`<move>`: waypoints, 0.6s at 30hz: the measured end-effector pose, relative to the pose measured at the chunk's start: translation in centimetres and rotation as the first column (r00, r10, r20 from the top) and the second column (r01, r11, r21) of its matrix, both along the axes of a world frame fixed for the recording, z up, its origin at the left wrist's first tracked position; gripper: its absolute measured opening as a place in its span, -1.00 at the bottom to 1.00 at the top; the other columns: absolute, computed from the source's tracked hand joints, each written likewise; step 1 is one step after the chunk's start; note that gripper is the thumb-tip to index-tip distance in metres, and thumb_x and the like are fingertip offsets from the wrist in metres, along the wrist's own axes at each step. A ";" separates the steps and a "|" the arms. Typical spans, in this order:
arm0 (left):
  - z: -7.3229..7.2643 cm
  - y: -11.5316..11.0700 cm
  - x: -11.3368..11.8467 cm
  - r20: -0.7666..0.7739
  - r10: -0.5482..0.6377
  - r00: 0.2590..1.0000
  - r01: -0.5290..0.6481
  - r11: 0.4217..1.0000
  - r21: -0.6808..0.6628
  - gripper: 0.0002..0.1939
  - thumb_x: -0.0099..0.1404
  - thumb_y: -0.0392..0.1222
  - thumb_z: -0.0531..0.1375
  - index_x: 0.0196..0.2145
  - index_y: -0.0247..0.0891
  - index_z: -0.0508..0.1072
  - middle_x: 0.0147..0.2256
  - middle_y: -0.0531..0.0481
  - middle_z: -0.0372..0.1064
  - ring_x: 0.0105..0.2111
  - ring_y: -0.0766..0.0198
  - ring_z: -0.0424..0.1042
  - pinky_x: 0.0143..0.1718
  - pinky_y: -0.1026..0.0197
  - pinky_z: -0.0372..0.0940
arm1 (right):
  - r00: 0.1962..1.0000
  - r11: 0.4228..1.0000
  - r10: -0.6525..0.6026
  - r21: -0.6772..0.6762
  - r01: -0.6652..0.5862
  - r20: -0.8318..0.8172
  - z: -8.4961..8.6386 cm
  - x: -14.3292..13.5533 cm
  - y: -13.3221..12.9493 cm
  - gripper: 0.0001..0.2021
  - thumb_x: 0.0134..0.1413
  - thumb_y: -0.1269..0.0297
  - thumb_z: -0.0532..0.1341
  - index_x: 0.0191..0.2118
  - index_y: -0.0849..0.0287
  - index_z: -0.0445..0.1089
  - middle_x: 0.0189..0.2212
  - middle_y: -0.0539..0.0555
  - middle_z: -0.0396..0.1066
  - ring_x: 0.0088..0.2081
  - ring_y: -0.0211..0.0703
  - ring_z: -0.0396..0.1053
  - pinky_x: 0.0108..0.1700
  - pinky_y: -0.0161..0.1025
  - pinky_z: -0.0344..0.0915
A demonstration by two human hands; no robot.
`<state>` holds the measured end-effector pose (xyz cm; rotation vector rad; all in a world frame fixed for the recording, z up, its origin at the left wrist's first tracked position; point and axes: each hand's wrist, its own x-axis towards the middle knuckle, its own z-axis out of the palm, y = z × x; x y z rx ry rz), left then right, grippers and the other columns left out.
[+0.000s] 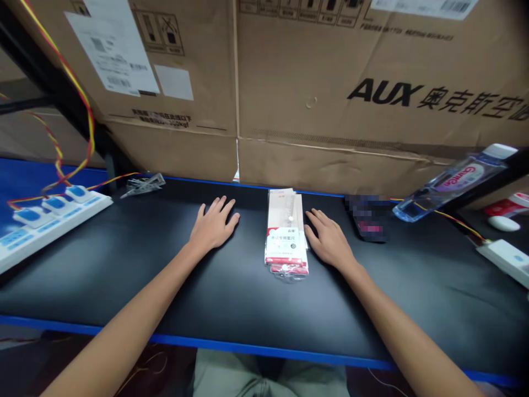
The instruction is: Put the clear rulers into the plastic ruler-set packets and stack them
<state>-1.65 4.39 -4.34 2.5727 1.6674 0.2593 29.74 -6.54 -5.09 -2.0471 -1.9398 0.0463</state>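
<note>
My left hand [212, 224] lies flat on the black tabletop [231, 298], fingers spread, holding nothing. My right hand [329, 237] also rests palm down with its fingers stretched out. Between the hands is a small stack of ruler sets in clear plastic packets [285, 242], with red and white labels facing up. The packets overlap unevenly. My right thumb and fingers are close beside their right edge; I cannot tell whether they touch it. The left hand is well apart from the packets.
Cardboard sheets [289, 110] stand along the back edge. At left are a white power strip [53, 226] with plugs and some clear plastic pieces [144, 184]. To the right lie a partly blurred dark object [370, 220], a tilted water bottle [454, 182] and another white strip [506, 259].
</note>
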 end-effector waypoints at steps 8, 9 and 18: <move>0.3 0.1 -0.1 -0.052 -0.015 0.999 0.012 0.999 -0.052 -0.29 0.51 0.19 -0.26 0.48 -0.15 -0.03 0.49 -0.08 -0.19 0.48 -0.05 -0.18 0.41 -0.31 -0.18 | 0.999 0.992 -0.025 -0.121 0.031 0.044 0.5 -0.4 -0.2 -0.35 0.44 -0.05 -0.16 0.49 0.14 -0.01 0.50 0.10 -0.11 0.50 0.08 -0.17 0.47 0.17 -0.20; 0.3 0.1 -0.1 -0.055 -0.015 0.998 0.012 0.998 -0.057 -0.29 0.51 0.19 -0.27 0.48 -0.15 -0.03 0.49 -0.09 -0.20 0.48 -0.05 -0.19 0.41 -0.31 -0.19 | 0.999 0.990 -0.028 -0.133 0.033 0.043 0.5 -0.4 -0.2 -0.34 0.44 -0.06 -0.17 0.49 0.13 -0.01 0.50 0.10 -0.11 0.50 0.06 -0.17 0.47 0.16 -0.21; 0.4 -0.1 0.2 -0.061 0.020 0.998 -0.025 0.996 -0.083 -0.20 0.47 0.25 -0.28 0.50 -0.24 -0.15 0.50 -0.10 -0.32 0.49 -0.11 -0.31 0.40 -0.39 -0.34 | 0.990 0.975 -0.140 -0.170 0.143 0.032 0.8 -0.5 -0.2 -0.24 0.40 -0.17 -0.18 0.53 0.16 -0.19 0.54 0.09 -0.37 0.53 0.09 -0.41 0.48 0.15 -0.37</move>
